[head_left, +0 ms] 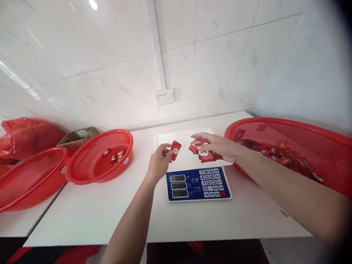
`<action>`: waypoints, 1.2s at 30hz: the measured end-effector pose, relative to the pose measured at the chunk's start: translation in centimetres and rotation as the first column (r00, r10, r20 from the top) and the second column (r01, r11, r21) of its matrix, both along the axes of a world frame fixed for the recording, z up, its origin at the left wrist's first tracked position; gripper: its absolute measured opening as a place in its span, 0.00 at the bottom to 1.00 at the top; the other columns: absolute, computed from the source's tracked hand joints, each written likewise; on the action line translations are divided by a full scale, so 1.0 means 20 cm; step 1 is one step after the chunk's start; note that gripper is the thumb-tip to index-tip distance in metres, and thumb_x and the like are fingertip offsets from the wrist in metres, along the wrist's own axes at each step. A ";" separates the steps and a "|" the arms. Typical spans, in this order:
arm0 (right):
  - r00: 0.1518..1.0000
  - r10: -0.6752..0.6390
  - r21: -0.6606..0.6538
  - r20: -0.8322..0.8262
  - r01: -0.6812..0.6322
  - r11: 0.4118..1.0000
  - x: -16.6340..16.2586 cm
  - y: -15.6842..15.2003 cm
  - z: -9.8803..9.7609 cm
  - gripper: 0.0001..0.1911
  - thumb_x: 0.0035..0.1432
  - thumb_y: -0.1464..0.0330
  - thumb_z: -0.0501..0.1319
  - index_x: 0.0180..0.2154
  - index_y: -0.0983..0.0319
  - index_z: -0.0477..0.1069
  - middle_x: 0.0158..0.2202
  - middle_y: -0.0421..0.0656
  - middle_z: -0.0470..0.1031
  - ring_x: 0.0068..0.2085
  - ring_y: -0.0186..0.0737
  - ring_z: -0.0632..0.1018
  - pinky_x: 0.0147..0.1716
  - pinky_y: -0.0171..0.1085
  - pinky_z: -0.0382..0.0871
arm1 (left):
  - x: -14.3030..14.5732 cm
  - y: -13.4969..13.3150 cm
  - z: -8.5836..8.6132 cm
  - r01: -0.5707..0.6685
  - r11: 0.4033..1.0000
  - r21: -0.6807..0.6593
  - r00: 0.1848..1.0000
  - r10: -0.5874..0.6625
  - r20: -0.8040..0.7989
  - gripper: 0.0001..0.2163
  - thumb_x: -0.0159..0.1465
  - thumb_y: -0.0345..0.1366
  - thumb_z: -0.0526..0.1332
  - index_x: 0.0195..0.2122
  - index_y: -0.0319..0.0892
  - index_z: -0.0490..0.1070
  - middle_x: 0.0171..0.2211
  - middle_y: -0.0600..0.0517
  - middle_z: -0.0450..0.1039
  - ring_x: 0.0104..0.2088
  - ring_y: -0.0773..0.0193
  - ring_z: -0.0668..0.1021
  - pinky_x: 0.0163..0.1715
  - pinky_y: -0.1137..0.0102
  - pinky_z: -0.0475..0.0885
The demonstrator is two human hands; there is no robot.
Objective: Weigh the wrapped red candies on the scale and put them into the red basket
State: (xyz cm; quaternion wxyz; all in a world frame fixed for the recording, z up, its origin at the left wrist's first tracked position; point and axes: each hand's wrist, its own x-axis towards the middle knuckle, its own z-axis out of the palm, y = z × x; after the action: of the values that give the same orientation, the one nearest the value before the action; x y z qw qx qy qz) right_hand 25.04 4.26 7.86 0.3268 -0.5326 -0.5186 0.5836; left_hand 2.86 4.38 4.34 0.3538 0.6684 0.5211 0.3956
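Pinched between the thumb and fingers of my left hand point(160, 161) is one small red packet point(176, 150) with a pale round print. My right hand point(217, 145) is closed around several red packets point(206, 156), which stick out below its fingers. Both hands are over the white plate point(165, 138) of a digital scale point(198, 184), left and right of its middle. The scale's blue panel has lit number displays and a keypad. What lies under my right palm is partly hidden.
A large red basket point(291, 123) with many wrapped pieces stands at the right, under my right forearm. On the left are a red basket point(93, 165) with a few packets, another red basket point(35, 183), a cardboard box point(78, 136) and a red plastic bag point(30, 137). A wall socket point(165, 96) is behind.
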 end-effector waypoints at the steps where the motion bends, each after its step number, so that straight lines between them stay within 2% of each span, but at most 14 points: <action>1: 1.000 0.017 0.019 0.012 -0.017 1.000 -0.01 0.01 -0.01 0.28 0.56 0.74 0.61 0.57 0.56 0.61 0.47 0.44 0.73 0.42 0.36 0.77 0.38 0.32 0.76 | 0.00 0.00 -0.01 -0.001 1.000 0.020 0.997 0.002 -0.074 0.11 0.63 0.30 0.53 0.47 0.42 0.67 0.33 0.51 0.74 0.31 0.67 0.76 0.31 0.72 0.73; 4: 0.997 0.042 0.085 0.060 -0.047 0.995 -0.04 0.03 -0.02 0.31 0.56 0.71 0.62 0.60 0.55 0.57 0.49 0.45 0.72 0.46 0.39 0.76 0.47 0.36 0.73 | 0.00 0.00 -0.03 0.007 0.997 0.074 0.977 0.009 -0.212 0.12 0.63 0.32 0.55 0.48 0.44 0.68 0.41 0.48 0.75 0.37 0.61 0.77 0.37 0.66 0.73; 7: 0.990 0.021 0.093 0.138 -0.034 0.995 -0.07 0.04 -0.03 0.33 0.55 0.69 0.63 0.61 0.56 0.56 0.53 0.48 0.69 0.47 0.42 0.76 0.49 0.40 0.73 | 0.00 0.00 -0.05 0.036 0.991 0.125 0.961 0.000 -0.278 0.12 0.62 0.34 0.57 0.47 0.44 0.70 0.49 0.46 0.72 0.49 0.53 0.73 0.48 0.59 0.68; 9: 0.983 0.013 0.078 0.182 -0.028 0.997 -0.07 0.05 -0.03 0.33 0.55 0.69 0.63 0.61 0.57 0.56 0.55 0.50 0.67 0.48 0.43 0.75 0.48 0.40 0.73 | 0.00 -0.01 -0.05 0.066 0.986 0.155 0.950 -0.014 -0.311 0.12 0.63 0.35 0.57 0.48 0.43 0.70 0.50 0.46 0.72 0.53 0.52 0.70 0.51 0.57 0.65; 13: 0.979 0.042 0.065 0.199 -0.056 0.996 -0.07 0.06 -0.03 0.29 0.57 0.69 0.60 0.60 0.59 0.59 0.55 0.51 0.68 0.47 0.41 0.76 0.46 0.39 0.73 | 0.00 -0.04 -0.04 0.130 0.975 0.181 0.936 -0.060 -0.348 0.11 0.64 0.34 0.56 0.47 0.44 0.70 0.49 0.48 0.73 0.52 0.56 0.71 0.51 0.61 0.66; 18: 0.968 0.036 0.112 0.249 -0.065 0.992 -0.05 0.08 -0.04 0.27 0.57 0.69 0.60 0.58 0.61 0.61 0.54 0.51 0.69 0.49 0.40 0.74 0.49 0.38 0.69 | -0.01 -0.08 -0.02 0.164 0.968 0.190 0.925 -0.085 -0.369 0.12 0.64 0.33 0.55 0.48 0.46 0.70 0.50 0.50 0.72 0.52 0.57 0.70 0.50 0.62 0.67; 26: 0.954 -0.065 0.139 0.292 0.024 0.990 -0.02 0.12 -0.06 0.21 0.58 0.69 0.59 0.54 0.59 0.66 0.52 0.49 0.71 0.50 0.42 0.73 0.48 0.40 0.69 | -0.05 -0.18 0.02 0.153 0.973 0.173 0.943 -0.092 -0.320 0.11 0.64 0.35 0.56 0.47 0.48 0.70 0.51 0.50 0.72 0.53 0.56 0.70 0.50 0.62 0.67; 32: 0.925 -0.189 0.203 0.330 0.125 0.971 0.00 0.19 -0.07 0.18 0.55 0.70 0.61 0.49 0.60 0.70 0.48 0.48 0.74 0.47 0.44 0.74 0.47 0.42 0.69 | -0.09 -0.24 0.03 0.150 0.978 0.143 0.944 -0.099 -0.314 0.12 0.65 0.37 0.56 0.50 0.49 0.69 0.53 0.49 0.70 0.54 0.55 0.70 0.42 0.65 0.72; 36: 0.905 -0.284 0.270 0.317 0.201 0.942 0.04 0.22 -0.06 0.16 0.54 0.73 0.59 0.46 0.60 0.72 0.46 0.47 0.75 0.47 0.44 0.75 0.44 0.42 0.71 | -0.11 -0.26 0.00 0.144 0.981 0.133 0.940 -0.093 -0.329 0.12 0.65 0.37 0.56 0.50 0.49 0.69 0.53 0.49 0.70 0.55 0.56 0.70 0.48 0.63 0.70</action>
State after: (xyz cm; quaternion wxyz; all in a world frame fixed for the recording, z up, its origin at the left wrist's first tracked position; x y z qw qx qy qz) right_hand 25.89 8.59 6.57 0.3591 -0.6470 -0.5622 0.3692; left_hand 0.76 -0.91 4.35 0.2345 0.7796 0.4980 0.2988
